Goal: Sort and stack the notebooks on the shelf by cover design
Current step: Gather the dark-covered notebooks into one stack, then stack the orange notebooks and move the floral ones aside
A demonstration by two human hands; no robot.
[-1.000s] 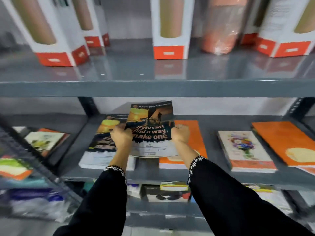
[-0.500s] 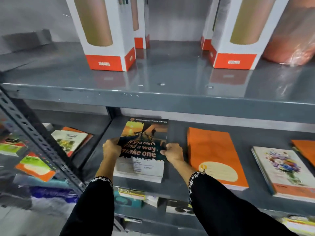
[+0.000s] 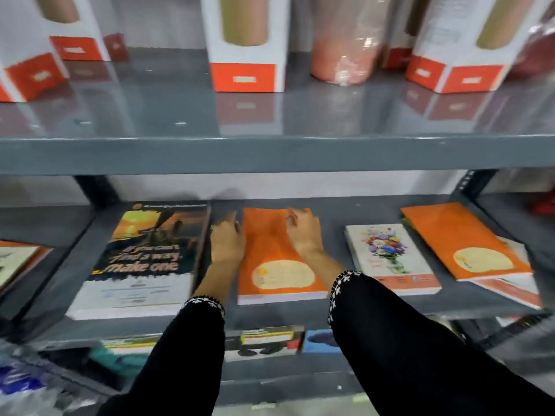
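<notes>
On the grey middle shelf [image 3: 345, 307] a stack topped by a dark sunset notebook [image 3: 147, 253] reading "make one" lies at the left. Beside it lies an orange notebook [image 3: 276, 265] with a cream oval. My left hand [image 3: 226, 241] rests at that notebook's left edge, fingers bent. My right hand [image 3: 303, 229] lies on its upper right part, fingers spread. Whether either hand grips the orange notebook is unclear. Further right lie a flower-cover notebook [image 3: 390, 256] and another orange notebook [image 3: 462, 238] on top of others.
The upper shelf [image 3: 270, 151] carries white-and-orange boxes [image 3: 246, 55] and a wrapped pink roll [image 3: 345, 49]. More notebooks lie on the neighbouring shelf at left [image 3: 18, 259] and on the lower shelf [image 3: 264, 340]. A dark upright post [image 3: 96, 190] stands behind the sunset stack.
Both hands have let go of the sunset notebook, which now lies on the left stack. They have moved right onto the orange notebook.
</notes>
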